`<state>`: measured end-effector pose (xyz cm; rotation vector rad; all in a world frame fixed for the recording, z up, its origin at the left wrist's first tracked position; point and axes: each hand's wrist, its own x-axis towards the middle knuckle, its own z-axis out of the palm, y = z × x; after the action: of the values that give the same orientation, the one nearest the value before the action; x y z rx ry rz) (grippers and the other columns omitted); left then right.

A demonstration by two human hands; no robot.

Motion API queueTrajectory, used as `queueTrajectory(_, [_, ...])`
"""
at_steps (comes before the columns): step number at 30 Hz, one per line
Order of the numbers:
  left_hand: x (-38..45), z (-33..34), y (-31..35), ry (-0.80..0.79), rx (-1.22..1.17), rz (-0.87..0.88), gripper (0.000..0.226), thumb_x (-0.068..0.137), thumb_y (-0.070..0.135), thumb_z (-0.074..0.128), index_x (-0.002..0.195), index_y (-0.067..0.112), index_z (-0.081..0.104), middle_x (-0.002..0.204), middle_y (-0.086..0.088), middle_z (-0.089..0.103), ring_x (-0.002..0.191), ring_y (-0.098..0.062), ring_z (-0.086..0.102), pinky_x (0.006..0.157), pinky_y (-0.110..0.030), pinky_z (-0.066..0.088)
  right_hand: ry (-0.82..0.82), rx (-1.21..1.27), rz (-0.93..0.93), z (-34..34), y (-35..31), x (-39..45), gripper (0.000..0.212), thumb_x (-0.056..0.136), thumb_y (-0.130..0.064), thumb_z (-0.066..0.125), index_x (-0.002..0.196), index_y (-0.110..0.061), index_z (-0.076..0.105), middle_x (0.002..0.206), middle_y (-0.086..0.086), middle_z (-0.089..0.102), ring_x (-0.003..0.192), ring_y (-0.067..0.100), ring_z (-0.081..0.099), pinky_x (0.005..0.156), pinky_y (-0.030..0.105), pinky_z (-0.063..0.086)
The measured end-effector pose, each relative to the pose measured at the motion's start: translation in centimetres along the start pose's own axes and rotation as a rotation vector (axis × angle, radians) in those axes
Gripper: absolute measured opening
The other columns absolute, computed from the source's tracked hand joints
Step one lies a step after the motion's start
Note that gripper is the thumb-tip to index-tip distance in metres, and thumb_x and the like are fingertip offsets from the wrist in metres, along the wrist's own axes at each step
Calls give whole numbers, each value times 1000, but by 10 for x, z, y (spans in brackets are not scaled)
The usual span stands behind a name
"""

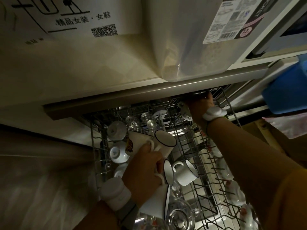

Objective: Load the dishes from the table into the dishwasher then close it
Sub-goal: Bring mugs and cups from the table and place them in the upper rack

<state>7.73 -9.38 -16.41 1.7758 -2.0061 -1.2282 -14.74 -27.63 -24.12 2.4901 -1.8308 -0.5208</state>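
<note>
Gripping white mugs [163,143] by their handles, the left hand [142,170] hovers over the dishwasher rack [187,143]. The right hand [198,103] reaches far back, fingers curled around a patterned cup [185,112] under the bench [116,97].

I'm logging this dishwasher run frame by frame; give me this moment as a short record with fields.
left hand: grips the handles of several white mugs above the rack
right hand: reaches to the rack's far end, at a patterned cup; grip unclear
upper rack: pulled out, partly loaded
already racked: a white mug on its side, upturned glasses, small white bowl
on counter above: blue box
</note>
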Motion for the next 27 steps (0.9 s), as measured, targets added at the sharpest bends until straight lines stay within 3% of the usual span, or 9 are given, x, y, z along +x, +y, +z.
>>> queueTrajectory(7, [0, 1, 2, 9, -12, -21, 19, 74, 8, 67, 73, 19, 51, 95, 15, 36, 78, -5, 44, 66, -18, 43, -149, 6, 19, -18, 6, -9, 47, 99, -34, 38, 146, -31, 35, 151, -1, 39, 142, 22, 30, 119, 49, 2])
queueTrajectory(9, [1, 0, 4, 18, -24, -8, 17, 72, 6, 65, 73, 18, 52, 94, 14, 36, 77, -5, 44, 65, -21, 42, 5, 111, 10, -20, 6, -18, 39, 91, -19, 55, 130, -18, 56, 135, 9, 56, 131, 30, 44, 114, 54, 16])
queueTrajectory(11, [3, -1, 4, 12, -25, 4, 19, 71, 5, 64, 71, 19, 51, 95, 11, 37, 77, -7, 45, 66, -25, 43, 306, 340, 63, -19, 1, -35, 31, 73, -5, 73, 104, -9, 69, 107, 15, 67, 107, 37, 58, 94, 52, 39])
queueTrajectory(13, [6, -1, 8, 6, -37, 9, 22, 70, 5, 65, 69, 21, 51, 97, 8, 38, 79, -9, 45, 67, -26, 43, 338, 688, 170, -25, -13, -66, 24, 78, -6, 72, 101, -11, 68, 98, 7, 65, 93, 26, 61, 79, 30, 47])
queueTrajectory(15, [9, 0, 12, 35, -57, 22, 24, 66, 5, 67, 66, 22, 51, 95, 7, 40, 77, -10, 45, 65, -27, 41, 25, 1200, 308, -24, -34, -98, 18, 90, -12, 62, 107, -13, 64, 100, 7, 64, 92, 22, 61, 74, 22, 48])
queueTrajectory(18, [15, 2, 19, 71, -73, 68, 27, 61, 3, 66, 63, 23, 49, 89, 9, 39, 70, -8, 44, 58, -25, 37, -396, 2087, 317, -13, -60, -131, 39, 88, -19, 65, 122, -3, 57, 123, 29, 58, 109, 37, 59, 91, 48, 47])
queueTrajectory(23, [22, 5, 32, 100, -58, 146, 35, 63, 1, 67, 61, 27, 44, 85, 7, 40, 66, -4, 41, 56, -19, 33, -291, 2328, 273, -10, -86, -141, 51, 80, -9, 58, 130, -1, 51, 117, 25, 62, 103, 32, 64, 86, 38, 53])
queueTrajectory(25, [23, 7, 34, 121, -61, 133, 28, 61, 0, 67, 64, 20, 48, 85, 5, 41, 66, -8, 45, 56, -24, 39, -235, 2386, 301, -7, -86, -140, 52, 79, -11, 62, 129, -3, 52, 115, 24, 64, 104, 33, 63, 84, 38, 54])
queueTrajectory(27, [24, 9, 35, 135, -68, 132, 27, 60, 1, 68, 67, 19, 49, 83, 9, 40, 65, -6, 44, 55, -18, 36, -167, 2404, 331, -5, -83, -140, 63, 74, -14, 74, 130, -1, 49, 118, 27, 62, 106, 38, 62, 85, 43, 54])
